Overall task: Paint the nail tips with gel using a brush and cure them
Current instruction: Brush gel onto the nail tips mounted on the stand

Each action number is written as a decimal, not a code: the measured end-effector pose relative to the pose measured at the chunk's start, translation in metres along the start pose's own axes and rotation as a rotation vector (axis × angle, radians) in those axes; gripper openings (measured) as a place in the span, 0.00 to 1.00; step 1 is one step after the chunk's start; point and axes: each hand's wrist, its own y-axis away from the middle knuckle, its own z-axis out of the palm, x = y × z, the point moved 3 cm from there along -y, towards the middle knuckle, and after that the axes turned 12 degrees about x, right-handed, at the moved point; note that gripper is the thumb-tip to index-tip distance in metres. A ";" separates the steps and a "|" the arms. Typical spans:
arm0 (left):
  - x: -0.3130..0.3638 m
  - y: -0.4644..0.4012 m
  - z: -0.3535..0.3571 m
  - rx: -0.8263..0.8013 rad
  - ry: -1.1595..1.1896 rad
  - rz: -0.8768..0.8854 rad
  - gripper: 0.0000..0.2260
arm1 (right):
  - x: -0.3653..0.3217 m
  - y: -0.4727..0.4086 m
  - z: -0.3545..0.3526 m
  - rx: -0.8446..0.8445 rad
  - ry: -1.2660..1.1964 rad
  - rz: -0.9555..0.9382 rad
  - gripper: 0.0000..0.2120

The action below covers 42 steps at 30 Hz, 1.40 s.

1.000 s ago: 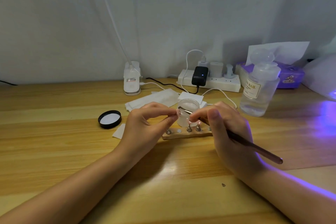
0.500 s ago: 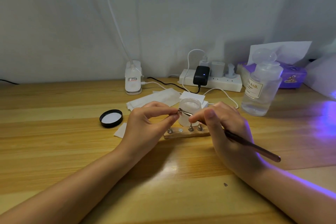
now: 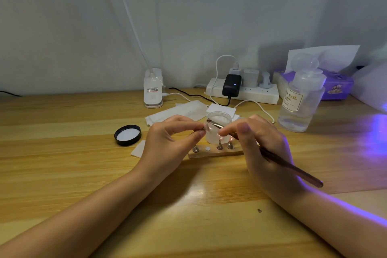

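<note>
While the left hand [image 3: 167, 142] pinches a nail tip [image 3: 205, 126] above the wooden stand [image 3: 213, 152], the right hand [image 3: 263, 144] grips the brush [image 3: 291, 166]; strokes should be light and thin, the tip steady.

A glossy wooden table [image 3: 62, 163] is being shown beneath the hands; a frosted plastic jar [image 3: 217, 132] is being seen behind them.
</note>
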 end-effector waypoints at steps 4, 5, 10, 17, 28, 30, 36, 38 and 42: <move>0.000 0.000 0.000 0.004 0.007 -0.011 0.07 | 0.000 0.001 0.000 -0.010 -0.019 0.017 0.27; 0.000 0.000 0.000 0.002 0.006 -0.010 0.07 | -0.001 0.001 0.000 -0.004 -0.028 0.019 0.27; 0.001 0.000 0.000 0.002 0.014 -0.002 0.07 | -0.002 0.000 0.001 -0.018 0.010 -0.001 0.27; 0.000 0.000 0.000 0.005 0.021 -0.010 0.07 | 0.000 0.003 -0.004 0.026 -0.103 0.095 0.23; 0.001 0.000 0.000 0.005 0.027 -0.019 0.07 | 0.000 0.002 -0.004 0.008 -0.121 0.145 0.23; 0.001 0.000 0.001 0.001 0.022 -0.014 0.07 | -0.001 0.001 -0.003 0.006 -0.111 0.135 0.21; 0.000 0.000 0.000 0.011 0.027 -0.012 0.08 | 0.002 0.002 0.001 -0.039 -0.069 0.124 0.24; -0.001 -0.001 0.000 0.006 0.026 -0.012 0.07 | 0.004 0.004 -0.002 -0.011 -0.159 0.234 0.24; -0.001 0.000 0.001 0.000 0.029 -0.001 0.06 | 0.000 0.003 -0.002 0.014 -0.103 0.145 0.20</move>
